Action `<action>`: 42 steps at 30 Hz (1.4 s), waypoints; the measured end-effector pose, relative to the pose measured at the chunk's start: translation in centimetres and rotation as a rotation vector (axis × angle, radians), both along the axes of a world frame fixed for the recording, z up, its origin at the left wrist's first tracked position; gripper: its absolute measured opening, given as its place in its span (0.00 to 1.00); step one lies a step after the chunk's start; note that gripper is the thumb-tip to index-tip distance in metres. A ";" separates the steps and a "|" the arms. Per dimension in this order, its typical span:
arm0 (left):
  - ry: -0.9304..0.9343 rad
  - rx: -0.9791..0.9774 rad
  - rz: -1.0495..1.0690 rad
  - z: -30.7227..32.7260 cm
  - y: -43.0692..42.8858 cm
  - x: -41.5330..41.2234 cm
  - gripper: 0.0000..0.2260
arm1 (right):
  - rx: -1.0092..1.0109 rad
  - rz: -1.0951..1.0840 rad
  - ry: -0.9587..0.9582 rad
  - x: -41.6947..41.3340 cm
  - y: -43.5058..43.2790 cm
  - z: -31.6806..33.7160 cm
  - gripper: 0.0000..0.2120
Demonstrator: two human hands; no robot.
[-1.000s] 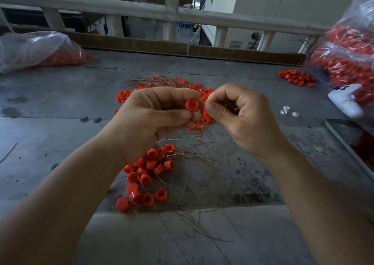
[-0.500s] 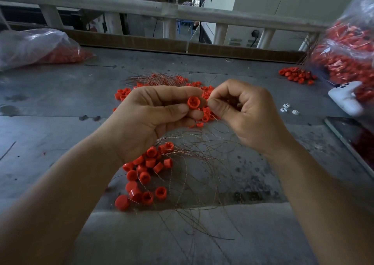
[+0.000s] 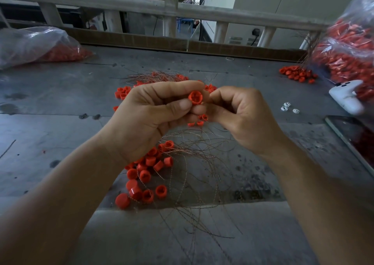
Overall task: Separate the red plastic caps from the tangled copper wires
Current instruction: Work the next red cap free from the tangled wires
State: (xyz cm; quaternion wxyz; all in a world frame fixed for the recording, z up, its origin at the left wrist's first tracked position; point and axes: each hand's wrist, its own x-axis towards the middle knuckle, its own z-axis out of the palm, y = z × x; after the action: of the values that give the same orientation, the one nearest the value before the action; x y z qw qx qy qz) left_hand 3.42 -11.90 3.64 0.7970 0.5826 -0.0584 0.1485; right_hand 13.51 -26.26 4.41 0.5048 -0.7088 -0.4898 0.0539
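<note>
My left hand (image 3: 149, 115) pinches one red plastic cap (image 3: 195, 97) between thumb and forefinger, its open side facing me. My right hand (image 3: 240, 115) is curled with its fingertips touching that cap from the right; whether a wire is pinched in them is hidden. Below the hands lies a loose pile of red caps (image 3: 147, 173) mixed with thin tangled copper wires (image 3: 198, 163) on the grey table. Behind the hands sits a second heap of caps and wires (image 3: 162, 78).
A clear bag of red caps (image 3: 36, 46) lies at the back left, a larger bag (image 3: 348, 50) at the right with a small cap pile (image 3: 297, 74) beside it. A white device (image 3: 347, 96), small white parts (image 3: 288, 107) and a dark phone (image 3: 356, 137) lie right.
Both hands drew closer together; the right fingertips now touch the cap. The cap has turned slightly in the left fingers.
</note>
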 end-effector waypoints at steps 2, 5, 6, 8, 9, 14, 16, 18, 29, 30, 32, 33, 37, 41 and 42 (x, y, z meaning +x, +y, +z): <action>0.004 -0.009 -0.027 -0.1 -0.3 0.0 0.11 | -0.026 0.022 -0.003 -0.2 0.2 -0.3 0.06; 0.029 -0.041 -0.033 -0.1 -0.3 0.1 0.10 | -0.031 0.023 0.002 -0.1 0.3 -0.3 0.08; 0.033 -0.052 -0.031 -0.1 -0.2 0.1 0.10 | -0.020 0.008 0.015 0.1 0.2 -0.2 0.08; 0.038 -0.067 -0.023 -0.1 0.0 0.1 0.11 | 0.008 -0.079 0.030 0.9 -0.1 -0.1 0.06; 0.044 -0.073 -0.015 -0.1 0.0 0.1 0.12 | 0.026 -0.146 0.032 1.4 -0.2 -0.1 0.07; 0.055 -0.091 0.008 0.0 0.1 0.1 0.12 | -0.081 -0.377 -0.072 3.7 -0.4 -1.1 0.07; 0.055 -0.100 0.014 0.0 0.1 0.1 0.12 | -0.184 -0.383 -0.130 3.9 -0.2 -1.8 0.05; 0.058 -0.112 0.022 0.1 0.2 0.0 0.12 | -0.244 -0.362 -0.186 3.8 0.2 -2.3 0.05; 0.044 -0.131 0.024 0.4 0.2 0.0 0.12 | -0.394 -0.240 -0.490 3.1 3.0 -3.7 0.08; 0.041 -0.128 0.022 0.4 0.2 0.0 0.12 | -0.411 -0.225 -0.506 3.1 3.1 -3.9 0.10; 0.039 -0.119 0.024 0.4 0.2 0.0 0.12 | -0.455 -0.189 -0.526 3.1 3.2 -4.2 0.11; 0.040 -0.115 0.025 0.4 0.3 -0.1 0.12 | -0.462 -0.181 -0.523 3.1 3.3 -4.3 0.11; 0.051 -0.116 0.031 0.4 0.2 -0.1 0.12 | -0.415 -0.200 -0.476 3.1 3.1 -4.2 0.11; 0.061 -0.117 0.030 0.4 0.3 -0.1 0.12 | -0.400 -0.251 -0.414 3.6 2.7 -4.0 0.13; 0.060 -0.116 0.028 0.4 0.3 -0.1 0.12 | -0.419 -0.259 -0.405 3.7 2.6 -4.0 0.11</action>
State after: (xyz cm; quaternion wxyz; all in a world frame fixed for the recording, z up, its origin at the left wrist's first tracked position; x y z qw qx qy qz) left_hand 3.36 -11.62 4.01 0.8285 0.5405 -0.0175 0.1454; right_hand 17.25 -23.70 0.36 0.2429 -0.8502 -0.4641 -0.0534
